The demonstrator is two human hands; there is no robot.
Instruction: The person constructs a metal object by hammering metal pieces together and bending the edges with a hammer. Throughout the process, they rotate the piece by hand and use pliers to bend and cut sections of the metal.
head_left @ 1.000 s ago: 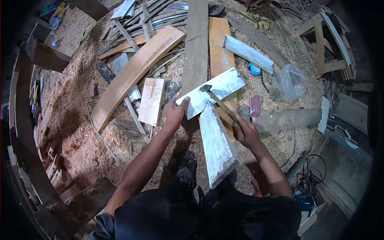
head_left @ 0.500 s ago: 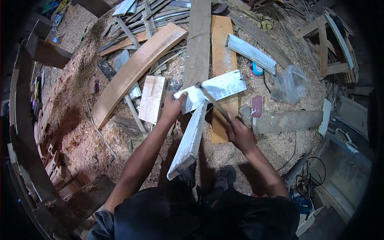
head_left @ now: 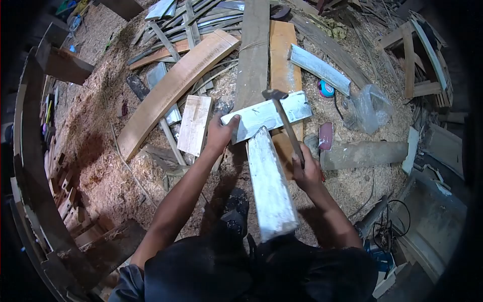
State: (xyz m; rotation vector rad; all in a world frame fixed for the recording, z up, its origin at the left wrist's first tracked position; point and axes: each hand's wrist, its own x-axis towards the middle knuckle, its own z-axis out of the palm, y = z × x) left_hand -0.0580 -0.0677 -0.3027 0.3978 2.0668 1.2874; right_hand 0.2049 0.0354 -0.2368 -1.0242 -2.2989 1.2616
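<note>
My left hand (head_left: 222, 132) grips the left end of a short white-painted board (head_left: 269, 117), thumb on its top face. A second white piece (head_left: 270, 189) meets the board's near edge and extends back toward my legs. In my right hand (head_left: 308, 171) is the wooden handle of a hammer (head_left: 284, 113). The hammer's dark head is over the upper edge of the short board; whether it touches is unclear.
A curved plank (head_left: 176, 93) and a small pale block (head_left: 194, 125) lie left on sawdust. Beyond are a long grey plank (head_left: 253, 55) and an orange board (head_left: 284, 60). To the right are a blue tape measure (head_left: 326, 89), a plastic bag (head_left: 371, 108) and a grey post (head_left: 365, 155).
The lower white piece has swung right at its near end and shows its broad face. The hammer head has moved right and slightly up, and my right hand has shifted slightly right.
</note>
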